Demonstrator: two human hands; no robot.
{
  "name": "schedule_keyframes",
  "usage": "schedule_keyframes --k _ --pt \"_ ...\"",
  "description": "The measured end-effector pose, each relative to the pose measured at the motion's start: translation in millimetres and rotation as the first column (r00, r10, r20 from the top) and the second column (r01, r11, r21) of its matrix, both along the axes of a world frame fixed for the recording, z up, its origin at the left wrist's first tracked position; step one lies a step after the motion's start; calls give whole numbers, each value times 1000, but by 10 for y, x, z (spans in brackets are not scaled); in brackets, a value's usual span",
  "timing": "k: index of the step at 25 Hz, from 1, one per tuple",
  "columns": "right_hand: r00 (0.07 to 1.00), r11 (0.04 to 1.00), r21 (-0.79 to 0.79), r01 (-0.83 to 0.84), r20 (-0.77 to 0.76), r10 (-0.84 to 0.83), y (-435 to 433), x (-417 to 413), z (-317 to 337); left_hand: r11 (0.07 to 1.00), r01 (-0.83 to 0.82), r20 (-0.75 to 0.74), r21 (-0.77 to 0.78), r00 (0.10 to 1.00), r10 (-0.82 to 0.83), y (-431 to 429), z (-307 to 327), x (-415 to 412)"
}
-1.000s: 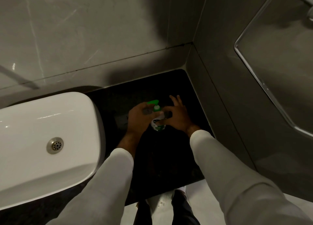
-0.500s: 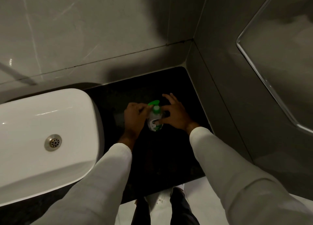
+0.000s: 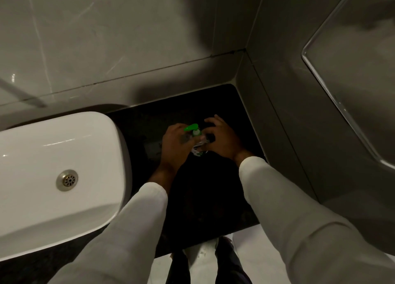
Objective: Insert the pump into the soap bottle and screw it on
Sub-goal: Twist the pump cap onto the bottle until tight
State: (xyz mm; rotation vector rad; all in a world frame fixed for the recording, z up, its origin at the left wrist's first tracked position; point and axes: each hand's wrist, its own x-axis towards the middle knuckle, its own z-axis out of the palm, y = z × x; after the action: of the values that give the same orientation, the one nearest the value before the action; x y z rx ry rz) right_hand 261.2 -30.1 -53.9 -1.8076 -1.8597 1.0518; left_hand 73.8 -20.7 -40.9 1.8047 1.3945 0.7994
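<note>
A small clear soap bottle [image 3: 198, 150] with a white and green label stands on the black counter [image 3: 203, 198] between my hands. A green pump [image 3: 192, 127] sits on its neck, spout pointing left. My left hand [image 3: 176, 146] wraps the bottle's left side. My right hand [image 3: 222, 138] is at the right, its fingertips pinching the pump collar just below the green head. Most of the bottle is hidden by my fingers.
A white basin [image 3: 53, 166] with a metal drain [image 3: 67, 180] lies to the left, touching the counter. Grey tiled walls [image 3: 128, 37] close the back and right. A glass-edged panel [image 3: 342, 91] hangs at the right. My feet stand on pale floor [image 3: 205, 262] below the counter edge.
My right hand's fingers have curled in from spread to pinch the pump collar. My left hand has shifted its hold slightly on the bottle. The bottle stays in place.
</note>
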Motion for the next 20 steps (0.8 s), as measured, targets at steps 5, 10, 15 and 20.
schedule_keyframes --k 5,10,15,20 --pt "1000 1000 -10 -17 -21 16 51 10 -56 994 104 25 27 994 -105 66 -16 -12" --pt "996 995 -60 -75 -52 72 63 126 -13 956 287 -8 -59 958 -288 254 -37 -67" --pt "996 998 -34 59 -58 -61 1 51 -21 938 336 -16 -88 941 -339 376 65 -70" --pt "988 988 -18 152 -21 -152 -15 -48 -68 998 50 -14 -33 999 -50 211 27 41"
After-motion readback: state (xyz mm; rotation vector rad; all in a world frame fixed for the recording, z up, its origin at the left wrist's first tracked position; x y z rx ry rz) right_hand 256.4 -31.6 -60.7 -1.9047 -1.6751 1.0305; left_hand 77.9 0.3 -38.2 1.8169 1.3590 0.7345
